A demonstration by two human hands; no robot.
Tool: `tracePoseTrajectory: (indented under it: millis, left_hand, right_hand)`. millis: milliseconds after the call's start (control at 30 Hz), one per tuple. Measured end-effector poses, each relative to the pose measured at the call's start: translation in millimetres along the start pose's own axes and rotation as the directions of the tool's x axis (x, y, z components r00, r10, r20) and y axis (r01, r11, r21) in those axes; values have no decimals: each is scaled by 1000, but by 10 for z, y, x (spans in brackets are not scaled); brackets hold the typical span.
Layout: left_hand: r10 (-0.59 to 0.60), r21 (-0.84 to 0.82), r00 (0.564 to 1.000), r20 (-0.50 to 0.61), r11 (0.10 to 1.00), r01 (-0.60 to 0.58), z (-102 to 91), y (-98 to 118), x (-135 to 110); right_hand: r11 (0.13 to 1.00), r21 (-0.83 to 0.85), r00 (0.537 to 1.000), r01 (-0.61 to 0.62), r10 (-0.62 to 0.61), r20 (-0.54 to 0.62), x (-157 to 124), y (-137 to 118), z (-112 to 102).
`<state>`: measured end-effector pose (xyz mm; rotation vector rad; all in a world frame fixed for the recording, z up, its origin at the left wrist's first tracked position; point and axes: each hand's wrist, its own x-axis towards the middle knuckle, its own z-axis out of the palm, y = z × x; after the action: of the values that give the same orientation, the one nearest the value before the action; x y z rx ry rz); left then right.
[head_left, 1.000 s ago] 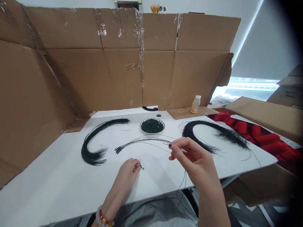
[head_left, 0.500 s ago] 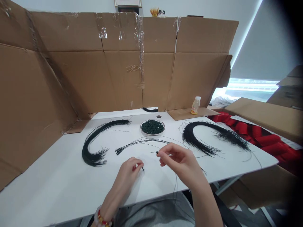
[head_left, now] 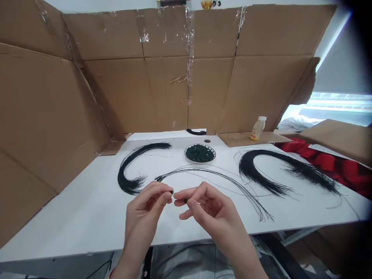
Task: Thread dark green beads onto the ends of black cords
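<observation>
My left hand (head_left: 147,209) is closed in a pinch, with a small dark bead (head_left: 171,192) at its fingertips. Just beside it, my right hand (head_left: 210,211) pinches a thin black cord, whose dark knob or bead (head_left: 185,200) shows between thumb and fingers. A small gap separates the two sets of fingertips above the white table. Behind them lies a loose group of black cords (head_left: 203,169) with dark beads at the left end. A round plate (head_left: 186,157) with a dark rim holds many dark green beads (head_left: 200,153).
Curved black cord bundles lie at the left (head_left: 123,176) and right (head_left: 250,166) of the white table (head_left: 87,217). A small bottle (head_left: 258,128) stands on a cardboard flap at the back right. Cardboard walls (head_left: 162,97) enclose the back and left. Red rolls (head_left: 324,161) fill a box at the right.
My left hand has risen from the tabletop with a bead and come close to my right hand. The right hand has turned its fingertips toward it. The view has shifted.
</observation>
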<state>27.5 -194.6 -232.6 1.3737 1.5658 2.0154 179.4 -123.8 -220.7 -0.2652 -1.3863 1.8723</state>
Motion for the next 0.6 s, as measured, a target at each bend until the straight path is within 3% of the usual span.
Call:
tracePoseTrajectory:
  millis: [133, 400, 600]
  left_hand:
    - [119, 74, 993, 7, 990, -120, 3, 95, -56]
    - [328, 205, 942, 68, 919, -335, -17, 124, -125]
    - [356, 222, 929, 101, 902, -370, -32, 116, -147]
  right_hand:
    - [997, -60, 996, 56, -60, -70, -29, 16, 40]
    - [999, -34, 997, 8, -11, -83, -73, -35, 64]
    - [997, -74, 990, -28, 18, -137, -100, -124, 128]
